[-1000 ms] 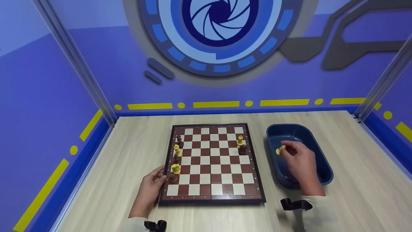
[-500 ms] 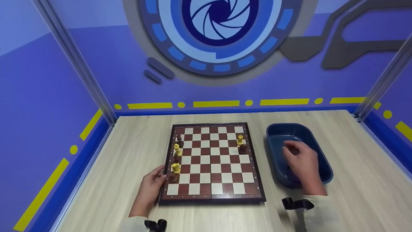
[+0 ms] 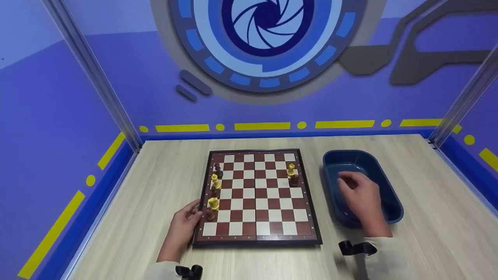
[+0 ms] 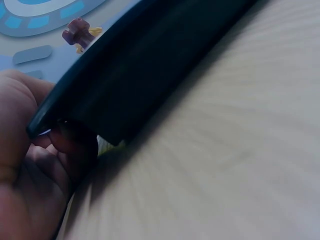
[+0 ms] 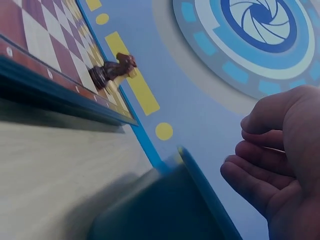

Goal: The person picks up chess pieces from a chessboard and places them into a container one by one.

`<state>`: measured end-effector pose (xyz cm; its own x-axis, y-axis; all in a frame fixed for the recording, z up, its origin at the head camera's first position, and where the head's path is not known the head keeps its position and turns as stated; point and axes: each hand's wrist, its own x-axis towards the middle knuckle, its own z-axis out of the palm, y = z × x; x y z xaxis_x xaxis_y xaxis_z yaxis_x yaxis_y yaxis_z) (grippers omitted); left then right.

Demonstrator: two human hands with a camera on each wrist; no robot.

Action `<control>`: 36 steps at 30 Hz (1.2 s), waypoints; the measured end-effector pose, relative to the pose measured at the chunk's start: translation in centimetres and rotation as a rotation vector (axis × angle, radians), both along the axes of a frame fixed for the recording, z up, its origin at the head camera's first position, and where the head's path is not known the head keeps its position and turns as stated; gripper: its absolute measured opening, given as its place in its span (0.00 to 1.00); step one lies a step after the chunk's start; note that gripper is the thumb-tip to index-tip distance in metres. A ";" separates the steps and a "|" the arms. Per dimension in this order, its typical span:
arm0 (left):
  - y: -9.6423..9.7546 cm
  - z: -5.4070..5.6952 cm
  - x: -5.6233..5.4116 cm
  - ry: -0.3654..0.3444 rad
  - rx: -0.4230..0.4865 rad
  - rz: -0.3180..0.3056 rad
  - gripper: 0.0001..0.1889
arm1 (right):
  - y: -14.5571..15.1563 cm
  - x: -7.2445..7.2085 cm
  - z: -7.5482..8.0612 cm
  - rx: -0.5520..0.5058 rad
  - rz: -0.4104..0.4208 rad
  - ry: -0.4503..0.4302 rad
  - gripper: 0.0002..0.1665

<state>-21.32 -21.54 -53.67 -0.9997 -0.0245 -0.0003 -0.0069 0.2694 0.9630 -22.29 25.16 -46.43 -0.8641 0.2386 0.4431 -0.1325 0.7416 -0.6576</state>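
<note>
A brown-and-white chessboard lies on the table. My left hand grips its left edge, with fingers tucked under the rim in the left wrist view. Over a dark blue plastic bin hovers my right hand, its fingers loosely bent and holding nothing. Along the board's left side stand several chess pieces, among them a yellow knight and a dark rook. On the right side a yellow chess piece stands behind a dark knight. My right hand covers part of the bin's inside.
Pale wooden table surrounds the board and bin. A narrow strip of tabletop separates the two. Blue printed panels enclose the back and sides, with metal posts at the corners.
A second ago my right hand pinched a yellow chess piece above the bin; half a second ago its fingers held nothing. Since then that hand has shifted slightly left. My left hand stays put.
</note>
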 end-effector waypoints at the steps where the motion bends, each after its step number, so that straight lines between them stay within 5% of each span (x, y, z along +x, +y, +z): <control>1: 0.0 0.0 0.0 -0.003 0.004 0.003 0.23 | -0.2 0.0 0.0 -0.002 0.007 0.001 0.11; 13: 0.3 0.3 0.1 -0.008 0.029 0.011 0.23 | -2.5 -0.8 -0.1 -0.016 0.087 0.027 0.12; 36: 0.2 0.2 0.1 -0.008 0.031 0.023 0.23 | -5.7 -3.0 -0.3 -0.043 0.191 -0.169 0.17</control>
